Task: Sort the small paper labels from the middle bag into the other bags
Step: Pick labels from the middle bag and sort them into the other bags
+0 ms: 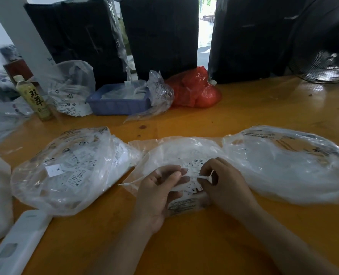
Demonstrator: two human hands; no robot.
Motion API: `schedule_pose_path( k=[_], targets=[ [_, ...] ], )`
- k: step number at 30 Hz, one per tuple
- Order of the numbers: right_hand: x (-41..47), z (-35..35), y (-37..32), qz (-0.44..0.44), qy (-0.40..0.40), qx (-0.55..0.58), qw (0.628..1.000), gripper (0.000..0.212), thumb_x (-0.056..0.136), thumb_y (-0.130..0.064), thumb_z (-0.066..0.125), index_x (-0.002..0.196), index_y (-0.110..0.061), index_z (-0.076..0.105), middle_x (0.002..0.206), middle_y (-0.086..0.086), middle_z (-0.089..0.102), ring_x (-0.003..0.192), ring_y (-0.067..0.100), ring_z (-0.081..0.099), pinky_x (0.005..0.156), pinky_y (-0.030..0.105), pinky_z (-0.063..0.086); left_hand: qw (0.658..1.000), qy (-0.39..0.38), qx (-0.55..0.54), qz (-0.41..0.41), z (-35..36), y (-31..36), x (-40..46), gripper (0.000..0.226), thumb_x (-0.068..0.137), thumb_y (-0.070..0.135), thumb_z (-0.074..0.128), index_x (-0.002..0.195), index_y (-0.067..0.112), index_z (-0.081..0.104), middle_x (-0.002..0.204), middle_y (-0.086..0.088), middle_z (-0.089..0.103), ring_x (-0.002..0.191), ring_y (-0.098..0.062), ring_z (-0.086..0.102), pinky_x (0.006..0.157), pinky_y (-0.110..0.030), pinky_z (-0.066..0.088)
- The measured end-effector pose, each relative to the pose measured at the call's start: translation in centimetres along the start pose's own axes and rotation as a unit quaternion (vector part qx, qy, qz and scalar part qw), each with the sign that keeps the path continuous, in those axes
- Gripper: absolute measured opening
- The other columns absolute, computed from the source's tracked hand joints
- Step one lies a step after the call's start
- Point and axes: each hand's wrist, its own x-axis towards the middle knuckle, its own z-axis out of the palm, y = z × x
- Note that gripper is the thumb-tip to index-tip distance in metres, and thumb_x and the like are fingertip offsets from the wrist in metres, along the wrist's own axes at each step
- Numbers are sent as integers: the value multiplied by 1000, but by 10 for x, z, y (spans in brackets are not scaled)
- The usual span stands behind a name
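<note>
Three clear bags lay in a row across the lower half of the frame on the table [244, 116]. The middle bag [176, 151], at bottom centre, held loose labels [194, 165] marked XS and M, so sorting was far from finished. The left hand [160, 193] reached into its mouth, palm up, fingers loosely curled among the labels; whether it held any I could not tell. The right hand [222, 181] pinched a thin white label between thumb and fingertips, just above the pile. The left bag [71, 167] already held many labels, XS and M both showing through the plastic. The right bag [287, 165] looked nearly empty, though its cloudy plastic hid much.
</note>
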Motion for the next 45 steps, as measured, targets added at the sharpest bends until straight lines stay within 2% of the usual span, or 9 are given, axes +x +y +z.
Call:
schedule_pose_path(
  k=[3,7,10,14,19,24,30,36,45],
  targets=[
    [-4,-5,0,-36,45,43,997,31,84,-2,77,83,-27,59,75,-14,49,69,1,47,59,11,39,999,2,-43,-1,1,-2,2,31,85,12,77,115,6,73,109,-19,80,100,-30,80,75,-23,63],
    [-7,-6,4,-28,60,113,991,37,85,0,77,85,-34,63,56,-11,42,51,7,40,49,17,34,996,8,-82,-18,2,-3,5,17,98,18,66,102,3,73,110,-22,79,102,-35,79,80,-28,64],
    [-7,-7,4,-32,69,125,989,37,88,-6,76,88,-41,63,60,-13,58,51,9,55,52,21,48,998,12,-68,-2,2,-2,4,17,85,24,74,90,10,83,106,-21,79,98,-33,79,79,-28,64],
    [-7,-9,0,-43,87,195,976,5,94,-26,69,95,-30,71,82,-19,73,77,4,71,67,15,55,999,-3,-26,20,2,-2,1,27,68,34,87,91,19,85,101,-20,80,90,-28,80,74,-27,64],
    [-4,-9,1,-11,138,191,972,18,94,-27,71,97,-44,65,83,-11,73,76,7,71,67,24,58,998,-8,46,48,2,-5,-1,29,62,39,91,85,23,83,96,-15,82,90,-28,81,71,-24,63],
    [-5,-11,0,2,128,236,963,36,97,-32,67,126,-43,48,85,-13,75,80,6,73,69,24,59,989,-23,112,89,2,-11,-1,23,74,34,89,93,22,86,98,-6,83,95,-22,80,85,-33,65],
    [-6,-13,-1,-52,109,262,957,12,93,-30,67,101,-40,65,84,-19,74,79,3,73,68,14,56,970,-44,200,130,1,-12,-4,20,84,41,84,103,34,85,102,7,83,98,-14,79,87,-29,64],
    [-7,-11,-1,-68,76,224,969,22,96,-22,69,101,-43,65,90,-20,72,86,6,71,68,10,50,971,-53,202,119,1,-11,-4,16,87,41,83,102,35,84,101,5,83,99,-14,79,88,-24,61],
    [-6,-14,-2,-54,118,221,967,17,94,-27,68,99,-42,64,93,-25,71,86,3,71,70,10,51,983,-85,137,87,1,-12,-4,27,101,32,69,114,12,81,110,-3,82,107,-21,78,95,-24,60]
  ],
)
